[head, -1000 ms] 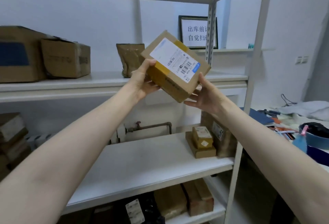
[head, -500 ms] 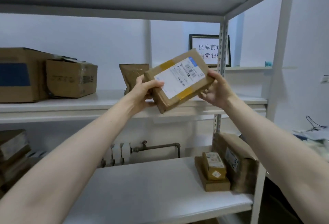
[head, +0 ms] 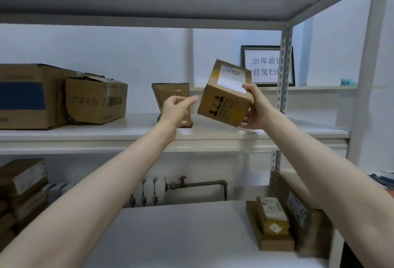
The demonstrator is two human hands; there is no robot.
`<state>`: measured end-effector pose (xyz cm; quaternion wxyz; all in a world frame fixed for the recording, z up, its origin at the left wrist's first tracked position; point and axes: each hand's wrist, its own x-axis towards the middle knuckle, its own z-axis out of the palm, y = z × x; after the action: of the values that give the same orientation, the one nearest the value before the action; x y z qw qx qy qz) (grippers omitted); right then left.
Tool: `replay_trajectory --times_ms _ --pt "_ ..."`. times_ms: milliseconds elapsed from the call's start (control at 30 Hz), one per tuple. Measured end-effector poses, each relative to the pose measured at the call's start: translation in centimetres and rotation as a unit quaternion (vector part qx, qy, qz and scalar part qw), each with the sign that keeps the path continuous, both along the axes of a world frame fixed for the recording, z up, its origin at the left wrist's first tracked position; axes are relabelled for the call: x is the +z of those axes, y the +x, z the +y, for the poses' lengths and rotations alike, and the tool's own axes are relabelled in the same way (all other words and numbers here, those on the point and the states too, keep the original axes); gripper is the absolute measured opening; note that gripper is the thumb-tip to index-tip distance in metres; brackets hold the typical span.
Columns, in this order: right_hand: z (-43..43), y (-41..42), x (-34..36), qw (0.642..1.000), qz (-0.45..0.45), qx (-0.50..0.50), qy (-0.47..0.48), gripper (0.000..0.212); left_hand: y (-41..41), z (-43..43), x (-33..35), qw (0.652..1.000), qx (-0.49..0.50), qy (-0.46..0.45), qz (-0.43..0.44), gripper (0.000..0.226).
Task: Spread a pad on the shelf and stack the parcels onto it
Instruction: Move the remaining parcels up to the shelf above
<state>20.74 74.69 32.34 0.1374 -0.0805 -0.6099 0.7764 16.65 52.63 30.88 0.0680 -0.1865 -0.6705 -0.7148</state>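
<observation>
Fingers of the right hand curl under a lower corner of the parcel, thumb pressed across its label. They carry it tilted in the air just above the right end of the middle shelf, while the left hand hovers just beside it, fingers loose and holding nothing. Carried so easily from one corner, it looks light and stiff, and gripping two opposite faces would likely seat it flat.
</observation>
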Motion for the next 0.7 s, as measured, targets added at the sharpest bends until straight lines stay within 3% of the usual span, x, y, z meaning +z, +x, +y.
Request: replay_trajectory --times_ms 100,167,267,367,467,600,700 --pt "-0.2 -0.9 1.2 0.996 -0.088 -0.021 0.017 0.051 -1.4 -1.8 0.4 0.99 0.138 0.007 0.03 0.022" --pt "-0.5 -1.6 1.7 0.99 -0.132 -0.024 0.041 0.06 -2.0 -2.6 0.4 0.975 0.21 -0.052 0.055 0.029" --pt "-1.0 -3.0 2.3 0.984 -0.154 -0.026 0.082 0.059 -2.3 -2.9 0.4 0.957 0.235 -0.162 0.043 0.046" --pt "-1.5 -4.0 2.8 0.987 -0.099 -0.071 0.105 0.057 -2.3 -2.6 0.5 0.953 0.221 -0.205 0.02 0.057" --pt "-1.5 -3.8 2.1 0.986 0.018 -0.067 0.15 0.069 -2.3 -2.2 0.4 0.954 0.216 -0.206 0.014 0.064" --pt "-1.5 -3.1 -0.6 0.923 0.11 -0.041 0.366 0.071 -2.2 -1.7 0.5 0.958 0.202 -0.205 -0.011 0.066" --pt "-1.7 -4.0 -1.5 0.892 0.145 -0.126 0.409 0.07 -1.9 -1.4 0.6 0.96 0.196 -0.2 -0.014 0.066"
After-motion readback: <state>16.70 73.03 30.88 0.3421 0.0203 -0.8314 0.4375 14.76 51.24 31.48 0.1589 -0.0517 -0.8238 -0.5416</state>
